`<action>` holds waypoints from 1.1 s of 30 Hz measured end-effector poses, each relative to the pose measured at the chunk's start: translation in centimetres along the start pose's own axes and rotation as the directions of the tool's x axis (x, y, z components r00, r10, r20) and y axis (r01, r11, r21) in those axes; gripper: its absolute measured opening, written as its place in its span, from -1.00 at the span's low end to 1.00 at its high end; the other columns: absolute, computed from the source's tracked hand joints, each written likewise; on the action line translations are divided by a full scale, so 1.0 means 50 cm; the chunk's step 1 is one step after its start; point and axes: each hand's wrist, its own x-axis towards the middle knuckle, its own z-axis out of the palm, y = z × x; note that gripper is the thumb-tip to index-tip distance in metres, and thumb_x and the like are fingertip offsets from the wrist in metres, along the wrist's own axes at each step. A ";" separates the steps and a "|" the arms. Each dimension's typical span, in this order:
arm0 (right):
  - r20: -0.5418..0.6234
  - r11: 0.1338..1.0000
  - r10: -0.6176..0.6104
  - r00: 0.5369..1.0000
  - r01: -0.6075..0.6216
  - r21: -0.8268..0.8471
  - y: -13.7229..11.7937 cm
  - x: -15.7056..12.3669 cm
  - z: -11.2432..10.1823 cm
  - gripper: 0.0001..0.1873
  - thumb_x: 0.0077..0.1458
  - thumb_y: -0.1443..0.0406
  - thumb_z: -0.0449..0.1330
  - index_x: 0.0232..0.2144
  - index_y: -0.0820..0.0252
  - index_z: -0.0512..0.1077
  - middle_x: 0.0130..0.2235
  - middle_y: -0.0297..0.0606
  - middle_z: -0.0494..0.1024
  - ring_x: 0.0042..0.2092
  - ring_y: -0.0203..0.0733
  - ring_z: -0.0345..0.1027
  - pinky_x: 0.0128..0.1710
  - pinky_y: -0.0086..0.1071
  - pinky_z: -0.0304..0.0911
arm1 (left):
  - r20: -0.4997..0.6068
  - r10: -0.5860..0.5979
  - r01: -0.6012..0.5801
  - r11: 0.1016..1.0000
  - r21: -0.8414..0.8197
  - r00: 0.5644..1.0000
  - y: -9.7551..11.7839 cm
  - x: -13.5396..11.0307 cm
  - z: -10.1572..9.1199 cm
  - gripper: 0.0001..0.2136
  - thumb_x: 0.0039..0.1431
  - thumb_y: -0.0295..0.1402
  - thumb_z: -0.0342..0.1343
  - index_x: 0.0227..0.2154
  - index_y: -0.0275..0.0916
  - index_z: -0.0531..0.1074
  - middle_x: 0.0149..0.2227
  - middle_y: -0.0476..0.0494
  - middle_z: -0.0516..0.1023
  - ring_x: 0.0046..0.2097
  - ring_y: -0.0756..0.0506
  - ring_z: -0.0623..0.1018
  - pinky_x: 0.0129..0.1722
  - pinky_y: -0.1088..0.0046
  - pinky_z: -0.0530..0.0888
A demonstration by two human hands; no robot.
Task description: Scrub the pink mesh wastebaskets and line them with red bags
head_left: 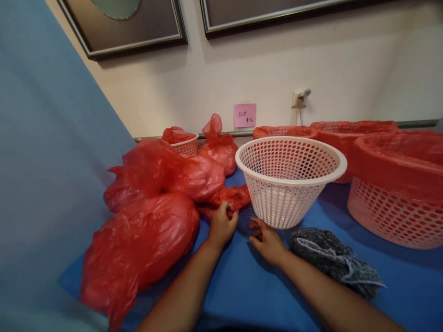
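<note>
My left hand [222, 225] is closed in a pinch on the edge of a crumpled red plastic bag [231, 197] that lies on the blue table [242, 286]. My right hand [266, 240] rests just to the right of it, fingers loosely curled on the table at the foot of an empty pink mesh basket [290, 177]. It holds nothing that I can see. A big heap of puffed red plastic bags [152, 216] lies to the left of both hands.
A dark grey knitted cloth [335, 260] lies right of my right forearm. Pink baskets lined with red bags [398, 184] stand at the right and back. A small basket [187, 145] stands behind the heap. A pink note [244, 115] hangs on the wall.
</note>
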 end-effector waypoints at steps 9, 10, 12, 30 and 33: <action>-0.047 0.986 -0.166 0.985 0.167 0.026 -0.005 0.006 -0.009 -0.31 0.04 0.26 0.21 0.23 0.06 0.19 0.19 -0.14 0.42 0.25 -0.03 0.26 0.25 -0.06 0.20 | 0.469 0.309 -0.154 0.928 -0.340 0.827 0.067 -0.050 -0.010 -0.67 0.24 -0.29 0.10 0.05 -0.18 0.46 -0.02 -0.20 0.61 -0.03 -0.19 0.58 -0.01 0.31 0.46; -0.036 0.988 -0.146 0.989 0.148 0.047 -0.005 0.009 -0.009 -0.42 0.06 0.26 0.20 0.15 0.09 0.28 0.11 -0.14 0.48 0.16 -0.04 0.36 0.19 -0.09 0.26 | 0.454 0.294 -0.142 0.930 -0.338 0.841 0.064 -0.048 -0.011 -0.68 0.26 -0.27 0.09 0.05 -0.18 0.47 -0.04 -0.19 0.62 -0.05 -0.18 0.59 -0.02 0.32 0.47; -0.018 0.995 -0.092 0.996 0.093 0.037 -0.003 0.014 -0.009 -0.65 0.07 0.30 0.16 -0.05 0.14 0.41 -0.09 -0.19 0.58 -0.07 -0.09 0.47 0.02 -0.16 0.37 | 0.386 0.229 -0.106 0.943 -0.315 0.894 0.054 -0.044 -0.012 -0.64 0.28 -0.22 0.07 0.09 -0.19 0.44 -0.15 -0.17 0.64 -0.14 -0.15 0.60 -0.09 0.35 0.47; 0.321 0.752 -0.546 0.774 0.622 -0.220 -0.061 -0.047 -0.007 -0.68 -0.05 0.55 0.09 -0.32 0.17 0.53 -0.04 -0.13 0.54 -0.08 -0.11 0.42 -0.09 -0.24 0.35 | -0.052 -0.274 0.200 0.807 -0.556 0.960 0.014 -0.001 -0.051 -0.81 -0.13 -0.24 0.15 -0.58 -0.22 0.30 -0.53 0.06 0.37 -0.44 -0.01 0.38 -0.37 0.49 0.35; 0.344 0.812 -0.499 0.795 0.568 -0.135 -0.042 -0.037 -0.008 -0.58 -0.09 0.58 0.06 -0.27 0.16 0.55 -0.09 -0.16 0.57 -0.08 -0.14 0.46 -0.06 -0.29 0.36 | -0.023 -0.319 0.205 0.659 -0.724 0.947 0.039 -0.015 -0.067 -0.83 -0.15 -0.27 0.11 -0.45 -0.21 0.37 -0.48 0.05 0.46 -0.42 -0.01 0.47 -0.32 0.47 0.45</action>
